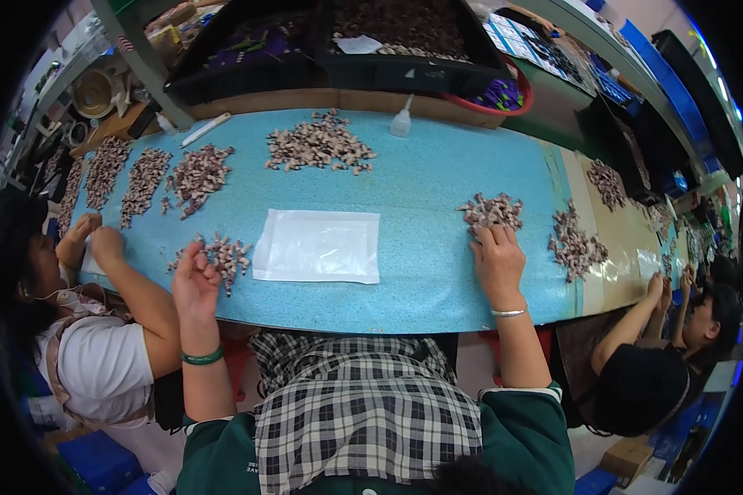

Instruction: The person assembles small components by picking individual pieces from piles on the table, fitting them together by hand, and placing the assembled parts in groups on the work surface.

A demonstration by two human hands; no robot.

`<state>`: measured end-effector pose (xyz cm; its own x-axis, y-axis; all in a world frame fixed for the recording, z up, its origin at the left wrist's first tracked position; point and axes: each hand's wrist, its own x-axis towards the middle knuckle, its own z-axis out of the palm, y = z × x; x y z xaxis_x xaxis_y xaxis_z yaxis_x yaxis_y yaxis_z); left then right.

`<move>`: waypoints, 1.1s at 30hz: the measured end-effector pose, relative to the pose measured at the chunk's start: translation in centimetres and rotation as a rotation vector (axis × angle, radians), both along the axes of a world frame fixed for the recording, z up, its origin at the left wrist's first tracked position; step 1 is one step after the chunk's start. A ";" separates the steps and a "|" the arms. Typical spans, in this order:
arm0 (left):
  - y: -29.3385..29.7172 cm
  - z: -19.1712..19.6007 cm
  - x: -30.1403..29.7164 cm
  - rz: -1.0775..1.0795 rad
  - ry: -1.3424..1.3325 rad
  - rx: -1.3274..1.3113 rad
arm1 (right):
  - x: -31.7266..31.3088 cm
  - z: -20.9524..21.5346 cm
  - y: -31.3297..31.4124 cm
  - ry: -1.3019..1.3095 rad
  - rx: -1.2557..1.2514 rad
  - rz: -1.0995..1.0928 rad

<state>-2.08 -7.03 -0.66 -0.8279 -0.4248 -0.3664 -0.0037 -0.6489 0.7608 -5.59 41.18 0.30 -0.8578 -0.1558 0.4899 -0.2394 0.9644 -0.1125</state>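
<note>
Barely started, looks like: the clear bag [317, 246] at frame centre lies empty on the blue bench [421, 190], small brown parts being pinched by left hand [194, 280] fingers at lower left, right hand [497, 262] fingers spread flat on the right-centre pile [491, 211].

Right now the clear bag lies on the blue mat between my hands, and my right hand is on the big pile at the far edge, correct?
Not quite. In the head view the right hand rests on the small pile near it, not the big pile. The clear bag does lie on the blue mat, between it and the left hand.
</note>
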 end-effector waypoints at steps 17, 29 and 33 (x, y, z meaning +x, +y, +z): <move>16.4 2.3 -16.8 -0.702 0.375 -2.076 | 0.2 1.0 -3.7 -0.518 -0.417 0.353; 16.1 1.1 -17.1 -0.729 0.407 -1.965 | -0.3 0.9 -4.3 -0.302 -0.254 0.393; 14.8 2.2 -15.6 -0.723 0.459 -1.754 | -0.1 1.4 -4.1 -0.360 -0.187 0.407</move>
<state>-17.64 7.73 1.56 -0.8796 0.3880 0.2752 0.4754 0.7382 0.4786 -5.73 37.11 1.66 -0.8648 -0.4469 0.2290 -0.5021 0.7588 -0.4149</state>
